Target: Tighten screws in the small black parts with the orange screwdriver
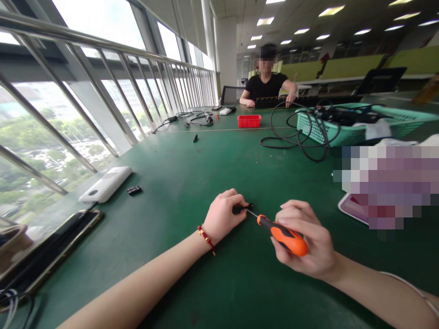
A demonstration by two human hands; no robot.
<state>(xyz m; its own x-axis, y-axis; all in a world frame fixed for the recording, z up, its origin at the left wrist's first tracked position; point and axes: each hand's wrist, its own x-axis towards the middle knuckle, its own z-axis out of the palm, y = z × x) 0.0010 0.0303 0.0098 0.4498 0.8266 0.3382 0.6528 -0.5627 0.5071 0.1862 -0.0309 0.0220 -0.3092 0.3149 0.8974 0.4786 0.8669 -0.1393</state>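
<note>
Low over the green table, my left hand pinches a small black part, which its fingers partly cover, so its exact kind does not show. My right hand is closed around the handle of an orange and black screwdriver. The screwdriver slants down to the left, its thin metal shaft reaching the black part at my left fingertips. Whether the tip sits in a screw is too small to tell.
A white power bank and a small black piece lie to the left, near a phone. Farther off are a red bin, looped cables and a teal basket. Across the table sits a person.
</note>
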